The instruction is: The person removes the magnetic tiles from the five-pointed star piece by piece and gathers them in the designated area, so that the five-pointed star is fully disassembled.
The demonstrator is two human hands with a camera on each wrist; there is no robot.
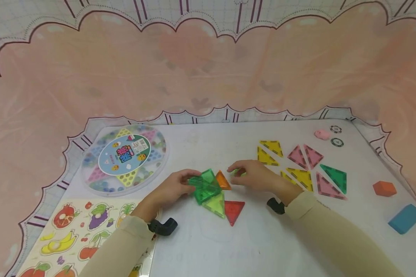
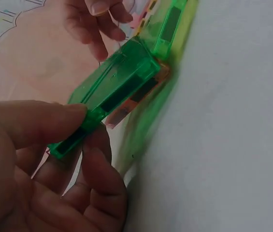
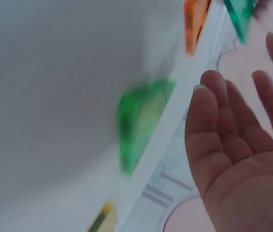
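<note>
My left hand (image 1: 173,188) pinches a dark green see-through magnetic tile (image 2: 122,79) between thumb and fingers. In the head view that tile overlaps other green tiles (image 1: 208,176) in the middle of the white table. Beside them stand an orange triangle tile (image 1: 222,181), a lime triangle tile (image 1: 216,206) and a red triangle tile (image 1: 234,211). My right hand (image 1: 254,177) is just right of the orange tile, its fingers spread and relaxed with nothing between them. A green tile (image 3: 146,128) lies on the table near those fingers, mostly hidden behind the hand in the head view.
Yellow (image 1: 272,147), pink (image 1: 313,156) and green (image 1: 336,177) triangle tiles lie to the right. Farther right are an orange block (image 1: 384,188), a blue block (image 1: 405,219) and a pink figure (image 1: 321,134). A round game box (image 1: 124,159) and a fruit sticker sheet (image 1: 72,219) occupy the left.
</note>
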